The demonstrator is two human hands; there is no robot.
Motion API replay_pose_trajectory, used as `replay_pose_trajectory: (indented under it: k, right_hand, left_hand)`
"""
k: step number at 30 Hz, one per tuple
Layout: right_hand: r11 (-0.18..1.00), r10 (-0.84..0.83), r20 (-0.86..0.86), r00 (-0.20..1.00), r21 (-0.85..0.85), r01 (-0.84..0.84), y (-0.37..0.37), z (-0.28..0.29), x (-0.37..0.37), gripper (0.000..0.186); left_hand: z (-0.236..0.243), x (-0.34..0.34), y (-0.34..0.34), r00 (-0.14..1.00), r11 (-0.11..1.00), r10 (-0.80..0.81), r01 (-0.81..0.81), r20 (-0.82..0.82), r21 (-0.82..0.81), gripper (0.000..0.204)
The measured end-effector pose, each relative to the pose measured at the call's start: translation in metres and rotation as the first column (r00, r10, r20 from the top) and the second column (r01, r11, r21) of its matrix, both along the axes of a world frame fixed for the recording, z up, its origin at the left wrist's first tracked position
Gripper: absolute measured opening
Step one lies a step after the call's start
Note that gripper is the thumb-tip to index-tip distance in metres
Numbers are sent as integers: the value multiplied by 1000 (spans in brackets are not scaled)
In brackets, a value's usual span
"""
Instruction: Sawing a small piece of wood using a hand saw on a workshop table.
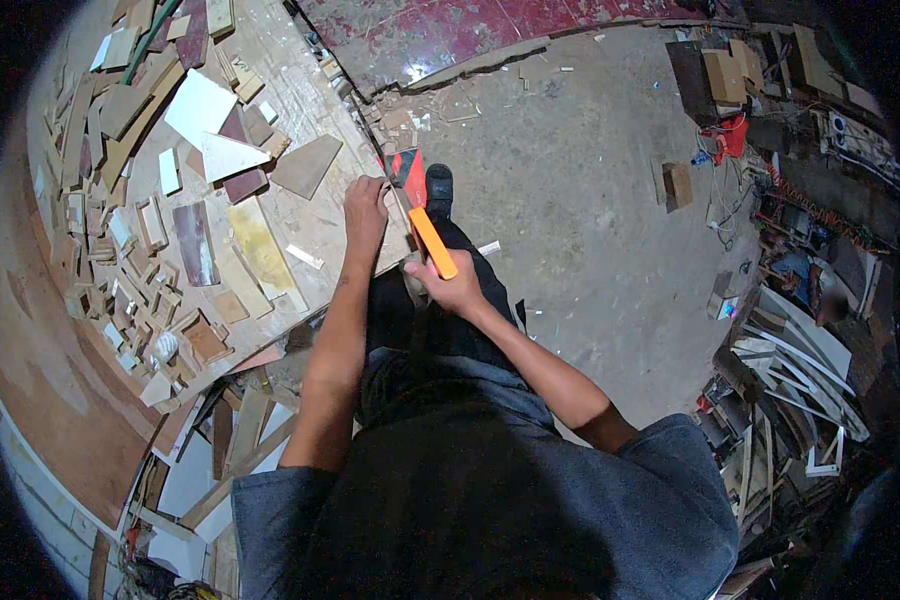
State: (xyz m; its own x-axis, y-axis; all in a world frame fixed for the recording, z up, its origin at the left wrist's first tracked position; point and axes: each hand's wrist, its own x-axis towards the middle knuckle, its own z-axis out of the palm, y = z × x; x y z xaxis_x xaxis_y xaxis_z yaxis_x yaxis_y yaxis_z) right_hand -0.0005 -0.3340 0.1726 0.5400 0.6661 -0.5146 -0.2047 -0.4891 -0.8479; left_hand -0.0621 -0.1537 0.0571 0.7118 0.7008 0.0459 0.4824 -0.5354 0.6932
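At the right edge of the wood-strewn table (315, 215), my left hand (366, 205) rests with its fingers curled and pressed together. Whatever lies under those fingertips is too small to make out. My right hand (450, 284) is wrapped round the near end of an orange-handled tool (432, 245), just off the table's edge and above my legs. The tool's far part is flat, red and black, and reaches close to my left fingertips; its exact kind cannot be told. A tan wood offcut (307, 165) lies left of my left hand.
Wood offcuts, white boards (200, 108) and small blocks (160, 290) cover much of the table. A shoe (439, 185) shows on the concrete floor (580, 190) beyond the tool. Scrap strips (785, 355), cables and a red item (730, 137) lie along the right side.
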Motion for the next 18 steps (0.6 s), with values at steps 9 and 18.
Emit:
replay_pose_trajectory:
  k: [9, 18]
  right_hand:
    - [1000, 22, -36, 999, -10, -22, 20, 16, 24, 48]
    - [999, 29, -44, 999, -39, -31, 30, 31, 20, 41]
  left_hand:
    - [-4, 2, -2, 999, 995, -29, 33, -43, 90, 23]
    - [0, 0, -6, 998, 997, -14, 19, -67, 81, 29]
